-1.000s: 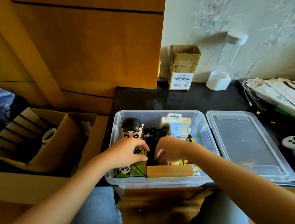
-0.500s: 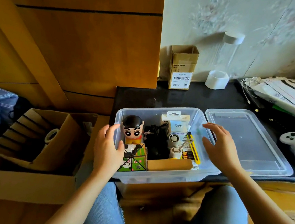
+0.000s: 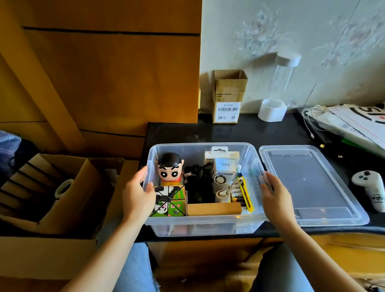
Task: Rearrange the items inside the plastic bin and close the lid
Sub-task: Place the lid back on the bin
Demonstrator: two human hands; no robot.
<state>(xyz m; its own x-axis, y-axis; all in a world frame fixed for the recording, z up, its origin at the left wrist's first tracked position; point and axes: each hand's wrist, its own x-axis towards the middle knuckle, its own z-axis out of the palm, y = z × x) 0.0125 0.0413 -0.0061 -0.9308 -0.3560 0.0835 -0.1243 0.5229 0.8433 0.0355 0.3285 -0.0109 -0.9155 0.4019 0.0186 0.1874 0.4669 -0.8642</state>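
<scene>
Clear plastic bin [image 3: 207, 225] sits on the near edge of a black table [image 3: 209, 133], lid off. The lid [image 3: 309, 182] lies flat on the table just right of the bin, touching or nearly touching its right rim.

Left hand [image 3: 136, 196] grips the bin's left wall, thumb hooked over the rim to the inside, fingers curled round the outside. Right hand [image 3: 274, 194] is against the bin's right wall, fingers fairly straight along the rim; can't tell if it presses or really grips.

Inside the bin: cartoon figure [image 3: 170, 169] with black hair at far left, panda cube [image 3: 169, 201] just near it, a wooden block [image 3: 213, 208] along the near wall, a black cable bundle [image 3: 199, 182] in the middle, white Q88 package [image 3: 224, 161] at the far wall, a small mini fan [image 3: 220, 180], and a yellow utility knife [image 3: 246, 192] toward the right side.

On the table: small cardboard box [image 3: 228, 97] with barcode label at the far wall, a clear tube with white cap [image 3: 281, 81] leaning on the wall, white VR controller [image 3: 372, 190] right of the lid, papers and white cables [image 3: 358, 123] far right. Big open cardboard box [image 3: 37, 204] on the left, off the table.
</scene>
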